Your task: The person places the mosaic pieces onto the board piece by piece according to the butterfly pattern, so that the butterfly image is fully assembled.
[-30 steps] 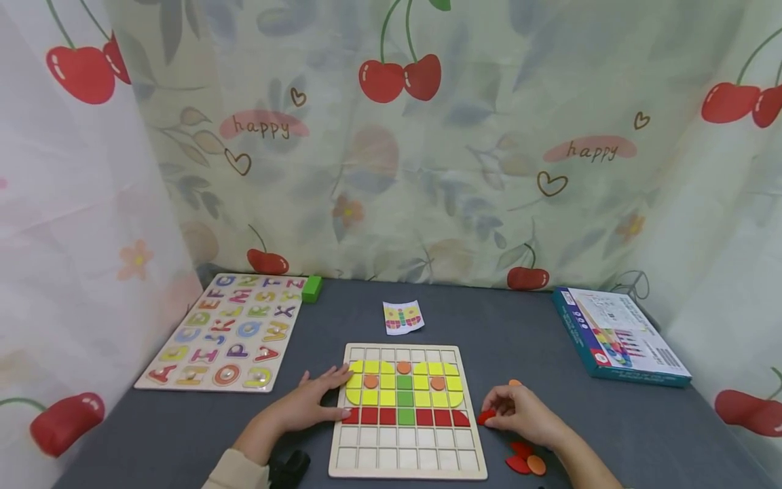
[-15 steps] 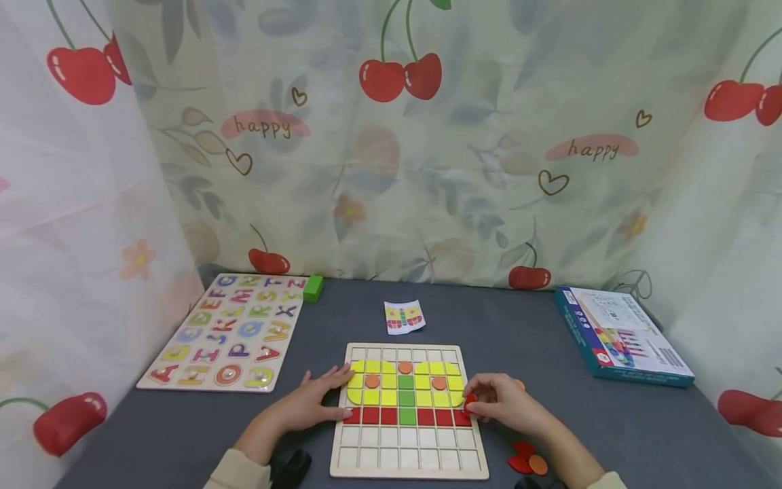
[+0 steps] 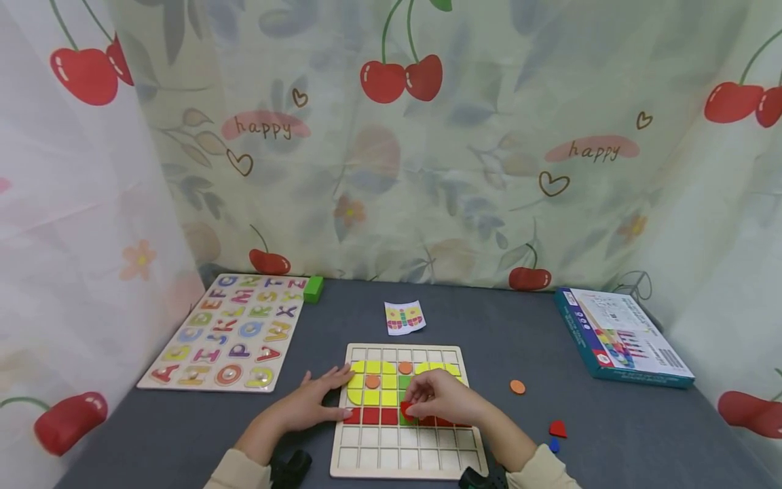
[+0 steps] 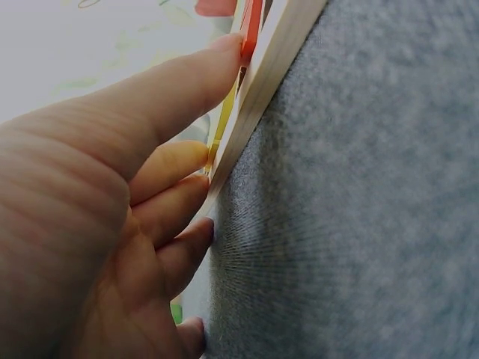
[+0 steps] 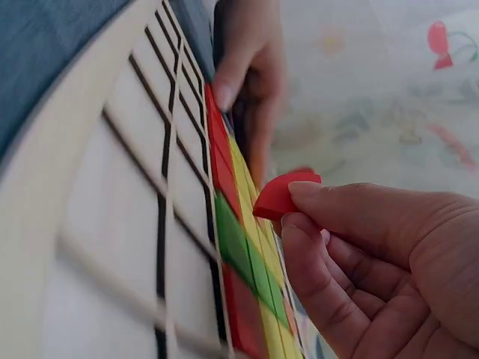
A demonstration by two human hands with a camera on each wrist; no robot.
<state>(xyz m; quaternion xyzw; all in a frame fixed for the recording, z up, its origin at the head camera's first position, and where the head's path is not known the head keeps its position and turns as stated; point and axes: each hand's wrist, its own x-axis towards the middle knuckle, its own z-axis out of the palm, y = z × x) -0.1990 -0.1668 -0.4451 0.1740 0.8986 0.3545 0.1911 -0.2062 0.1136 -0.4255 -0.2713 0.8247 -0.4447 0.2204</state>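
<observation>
My right hand [image 3: 446,401] pinches a red quarter-round tile [image 5: 278,196] between thumb and index finger, over the middle of a wooden grid board [image 3: 368,458]. Yellow tiles [image 3: 389,398], orange discs [image 3: 373,382], a column of green tiles [image 5: 233,228] and a row of red tiles [image 3: 370,415] fill part of the grid. Its two front rows show bare cells. At the board's left edge lies my left hand [image 3: 305,406], fingers extended against the rim. The left thumb [image 4: 202,78] touches the leftmost red tile. Part of the right-hand yellow tiles is hidden behind my right hand.
Right of the board lie an orange disc [image 3: 517,387], a red piece [image 3: 558,429] and a blue piece [image 3: 554,445]. A small pattern card [image 3: 404,318] is behind it. Farther out are an alphabet board [image 3: 229,333], a green block [image 3: 313,288] and a flat box [image 3: 623,336].
From beside the board's right edge, my right hand has moved left over its middle, carrying the red tile. My sleeve now covers the loose pieces near the front right. The left hand stays put.
</observation>
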